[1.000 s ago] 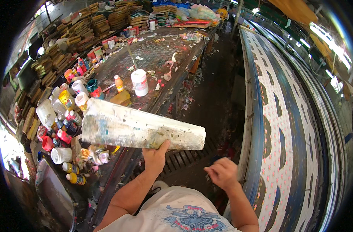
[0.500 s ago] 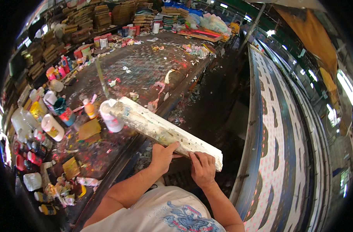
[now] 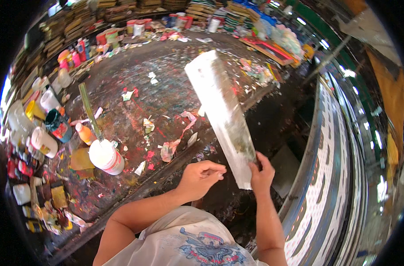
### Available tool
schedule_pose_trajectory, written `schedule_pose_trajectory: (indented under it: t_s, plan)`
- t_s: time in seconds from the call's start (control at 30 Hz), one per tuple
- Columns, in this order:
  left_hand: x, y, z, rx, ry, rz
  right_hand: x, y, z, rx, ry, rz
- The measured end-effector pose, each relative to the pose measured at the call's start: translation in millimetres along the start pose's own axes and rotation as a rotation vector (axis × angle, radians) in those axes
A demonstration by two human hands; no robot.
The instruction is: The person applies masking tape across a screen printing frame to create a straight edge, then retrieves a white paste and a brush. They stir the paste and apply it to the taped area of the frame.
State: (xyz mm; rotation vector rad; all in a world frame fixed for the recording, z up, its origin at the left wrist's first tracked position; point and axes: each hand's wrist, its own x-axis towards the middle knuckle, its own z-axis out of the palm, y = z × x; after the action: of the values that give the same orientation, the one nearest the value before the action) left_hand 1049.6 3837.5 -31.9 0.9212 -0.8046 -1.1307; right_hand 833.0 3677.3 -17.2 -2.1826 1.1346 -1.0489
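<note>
A long, narrow whitish board (image 3: 217, 106) with grey and dark paint stains rises at a steep slant in front of me, blurred in part. My right hand (image 3: 262, 174) grips its lower right edge near the bottom end. To the left of that end, apart from the board, my left hand (image 3: 201, 178) has its thumb and fingertips pinched together; whatever is between them is too small to make out. On the worktable, left of the board, stands an uncovered white tub (image 3: 106, 156) with white contents. A flat stick (image 3: 90, 111) leans up out of the tub.
The dark, paint-splashed worktable (image 3: 126, 119) carries paper scraps, an orange bottle (image 3: 85, 134), a blue-labelled pot (image 3: 59, 126) and several other paint containers. Stacked frames (image 3: 78, 29) line its far side. A long printing table with patterned white fabric (image 3: 315, 190) runs along my right.
The board has swung from lying slantwise to pointing away from me, its far end moving up and right. My left hand has let go of it. The view has turned left, revealing the tub's contents.
</note>
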Motion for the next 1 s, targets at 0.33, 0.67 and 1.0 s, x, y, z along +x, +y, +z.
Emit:
schedule_pose_trajectory:
  t_s: [0.33,0.67,1.0]
  plan:
    - [23,-14,-19,0.408,0.756,0.288,255,93,112,0.639,-0.534,0.440]
    - [-87,-41,-11,0.591,1.526,0.254,341,173,221,0.552,-0.763,0.515]
    - [-110,-8,-133,0.891,1.687,0.311,338,150,157,-0.015,-0.516,-0.231]
